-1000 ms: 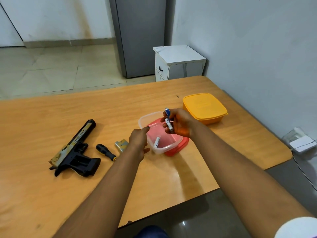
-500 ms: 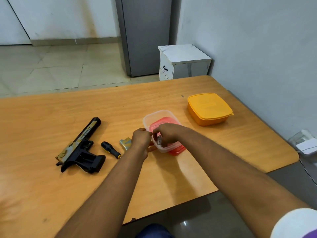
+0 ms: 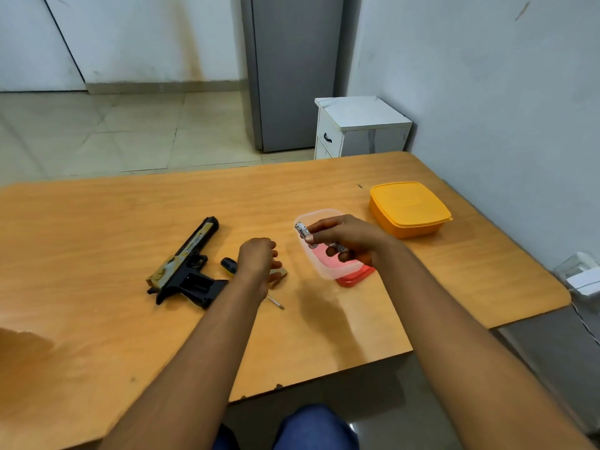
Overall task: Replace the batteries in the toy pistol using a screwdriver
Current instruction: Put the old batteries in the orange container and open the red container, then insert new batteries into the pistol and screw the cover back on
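Up out of the clear tub [image 3: 326,271] since half a second ago, when down inside it: right hand [image 3: 349,239], now pinched on batteries [image 3: 303,231], one white cell poking out past the fingertips toward the other hand, more apparently tucked under the curled fingers, count unclear. Probably means fresh cells collected and loading next. Drawn back from the tub's near rim: left hand [image 3: 258,259], loosely curled, gripping nothing visible, hovering over the screwdriver [image 3: 229,266], whose dark handle peeks out just beyond the knuckles and whose thin tip shows below the wrist. Partly hidden under the same hand: a small tan piece [image 3: 280,277], possibly the removed battery cover. Just outside the left hand, flat on the desk [image 3: 97,228]: toy pistol [image 3: 185,266], black grip toward the wearer, tan-and-gold slide pointing away, compartment state not readable. Beyond the right hand, well apart from the tub: closed orange box [image 3: 409,207], untouched. Under the tub: red lid [image 3: 357,278].
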